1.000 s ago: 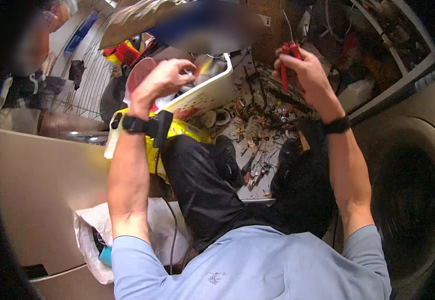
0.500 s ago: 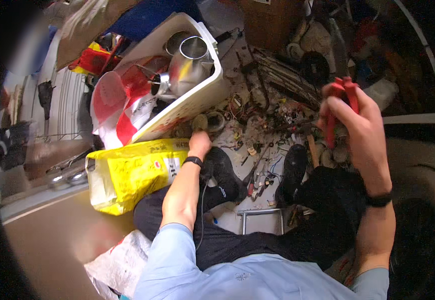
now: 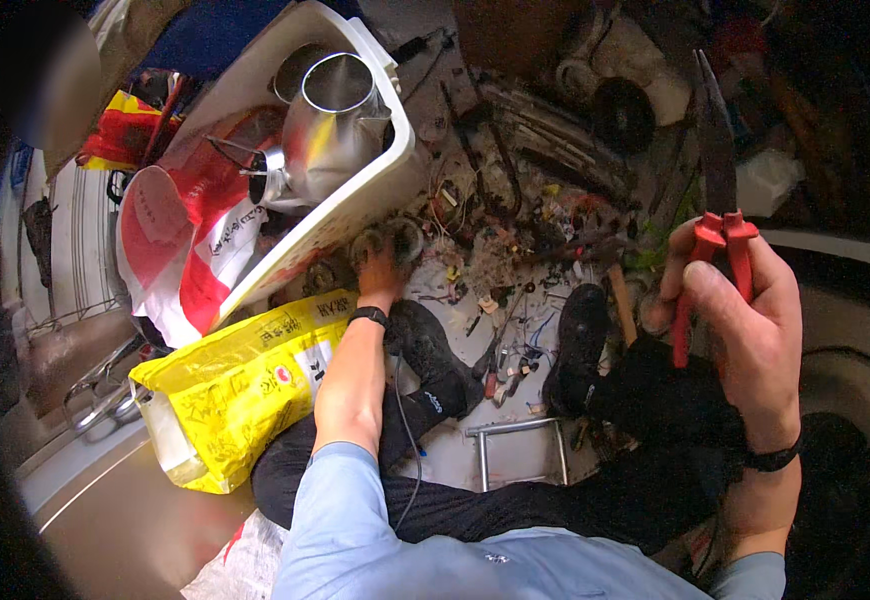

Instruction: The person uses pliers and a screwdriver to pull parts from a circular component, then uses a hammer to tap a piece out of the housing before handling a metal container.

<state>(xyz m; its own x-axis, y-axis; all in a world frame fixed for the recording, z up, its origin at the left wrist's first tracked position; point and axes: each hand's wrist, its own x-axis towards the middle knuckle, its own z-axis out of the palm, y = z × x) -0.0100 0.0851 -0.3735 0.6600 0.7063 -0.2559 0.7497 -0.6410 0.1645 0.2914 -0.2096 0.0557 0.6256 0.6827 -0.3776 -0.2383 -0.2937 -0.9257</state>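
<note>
Upright in my right hand (image 3: 745,310) is a pair of long-nose pliers (image 3: 720,185) with red handles. My fingers and thumb are wrapped round the handles, and the jaws point away from me. Low beside the white bin, my left hand (image 3: 380,277) reaches down among round, dull items on the littered floor. A ring-shaped item (image 3: 407,238) lies right by its fingertips. Blur and shadow hide the fingers, so whether they grip anything does not show. A yellow printed bag (image 3: 245,390) lies next to my left forearm, its mouth facing left.
The white bin (image 3: 395,130) holds a metal kettle (image 3: 330,130) and red-and-white packaging (image 3: 190,240). Small parts and wires (image 3: 515,270) litter the floor between my shoes. A metal frame (image 3: 515,430) stands close to my legs, and a wooden handle (image 3: 622,300) lies near my right shoe.
My left hand has shifted left, and the round piece seen at its fingers is no longer clearly in them. The pliers have moved right and lower with my right hand.
</note>
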